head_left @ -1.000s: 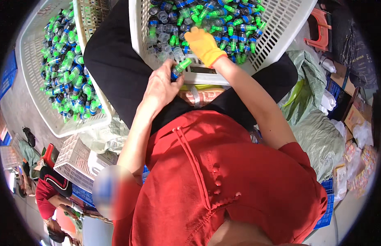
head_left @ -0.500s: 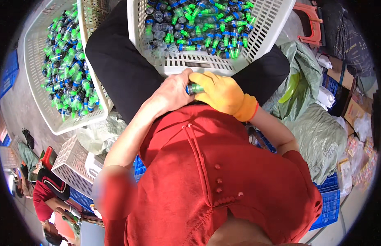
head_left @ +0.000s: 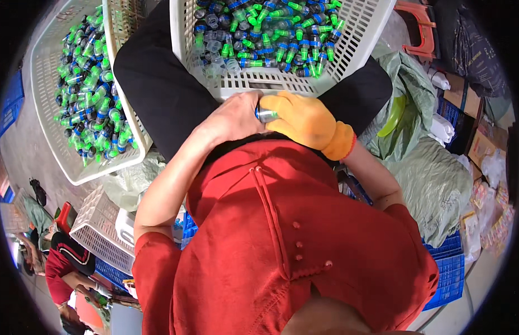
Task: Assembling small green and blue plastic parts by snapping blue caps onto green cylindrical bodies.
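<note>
A small bottle-shaped plastic piece (head_left: 265, 115), dark and clear with a blue ring, lies between my hands above my lap. My right hand (head_left: 305, 121), in an orange-yellow knit glove, is closed round one end of it. Bare and curled, my left hand (head_left: 236, 118) grips the other end, its fingertips partly hidden. Just beyond my hands stands a white slatted basket (head_left: 268, 96), resting between my legs. It holds many similar pieces in green, blue and black (head_left: 265, 33), with several clear caps (head_left: 216, 47) in its near left corner.
To the left, another white basket (head_left: 53, 125) is filled with the same green and blue pieces (head_left: 94, 95). Green-grey plastic sacks (head_left: 424, 190) and a blue crate (head_left: 446, 279) are on the right. At the lower left a co-worker (head_left: 61, 273) sits near a white crate (head_left: 100, 229).
Between my hands, the piece has turned, so its green part no longer shows. The gloved right hand has shifted slightly, and my left elbow has moved outward a little.
</note>
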Demonstrator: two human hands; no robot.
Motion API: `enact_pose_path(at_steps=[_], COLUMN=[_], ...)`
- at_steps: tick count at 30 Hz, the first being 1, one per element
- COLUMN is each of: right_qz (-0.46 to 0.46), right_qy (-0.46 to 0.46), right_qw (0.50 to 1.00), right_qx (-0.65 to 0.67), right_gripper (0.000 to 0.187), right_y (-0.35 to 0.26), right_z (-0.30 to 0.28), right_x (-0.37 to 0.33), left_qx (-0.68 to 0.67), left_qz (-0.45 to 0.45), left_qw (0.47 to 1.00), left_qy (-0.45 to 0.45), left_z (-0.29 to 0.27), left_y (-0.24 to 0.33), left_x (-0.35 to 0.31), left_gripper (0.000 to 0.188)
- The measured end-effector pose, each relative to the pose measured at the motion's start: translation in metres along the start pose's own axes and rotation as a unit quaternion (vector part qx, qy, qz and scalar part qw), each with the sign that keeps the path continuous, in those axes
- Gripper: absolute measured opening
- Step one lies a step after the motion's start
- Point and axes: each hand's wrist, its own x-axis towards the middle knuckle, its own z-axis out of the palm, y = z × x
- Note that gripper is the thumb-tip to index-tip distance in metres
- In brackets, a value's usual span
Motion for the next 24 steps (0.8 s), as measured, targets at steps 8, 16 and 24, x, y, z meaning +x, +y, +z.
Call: enact_pose_path(at_steps=[8,16,24], right_qz=[0.157,0.288,0.351], right_qy=[-0.06,-0.099,-0.047], right_qw=[0.965,0.946,0.935], right_qx=[0.202,-0.11,-0.021], right_gripper=[0.036,0.033,0.022], right_y=[0.016,0.112,0.147], right_z=[0.013,0.09,0.002], right_x=[0.026,0.108,0.051], left_qx=[0.271,0.217,0.339], left_qz=[0.023,-0.077,-0.097], left_qw=[0.94,0.933,0.936], left_qy=[0.207,0.277,-0.005], left_z=[0.009,-0.045,0.011], left_y=[-0.008,-0.06,-0.089], left_x=[0.007,0.079,0.156], left_gripper=[0.032,0.01,0.012])
